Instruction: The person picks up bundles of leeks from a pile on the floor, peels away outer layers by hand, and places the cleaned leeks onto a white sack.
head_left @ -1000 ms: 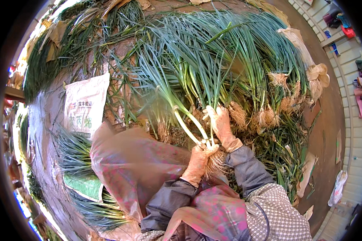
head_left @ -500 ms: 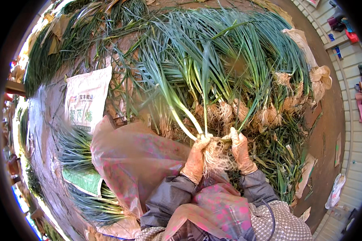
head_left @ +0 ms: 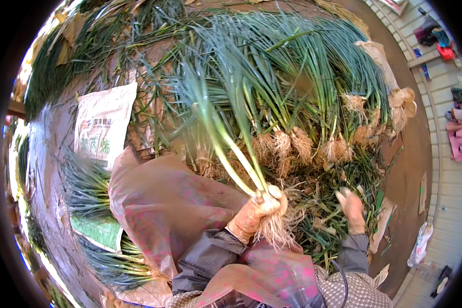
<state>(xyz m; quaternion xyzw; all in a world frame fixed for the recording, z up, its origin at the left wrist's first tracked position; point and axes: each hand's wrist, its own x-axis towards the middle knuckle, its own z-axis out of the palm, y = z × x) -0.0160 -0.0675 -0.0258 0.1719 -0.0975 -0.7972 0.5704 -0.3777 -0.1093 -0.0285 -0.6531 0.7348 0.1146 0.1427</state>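
My left hand (head_left: 256, 215) is closed around a few green onions (head_left: 236, 154) at their white lower stems. Their pale, stringy roots (head_left: 276, 230) hang down beside the fist, and the green leaves slant up and away to the left. Off to the right, my right hand (head_left: 351, 206) is over a heap of loose green leaves and trimmings (head_left: 323, 218). Its fingers look stretched out, slightly blurred, with nothing visible in them. Beyond both hands lies a wide row of green onions (head_left: 287, 87), with their root ends (head_left: 282, 146) toward me.
A pink-spotted plastic apron (head_left: 169, 205) covers my lap. On the left, bundled green onions (head_left: 90, 187) lie by a green and white sack (head_left: 95, 231), with a printed white sack (head_left: 106, 123) farther off. A pale panelled wall (head_left: 451, 205) runs along the right.
My right hand has left the onions, moved right over the trimmings, and no longer holds a green leaf. My left hand keeps the onions, now slightly lower and to the right.
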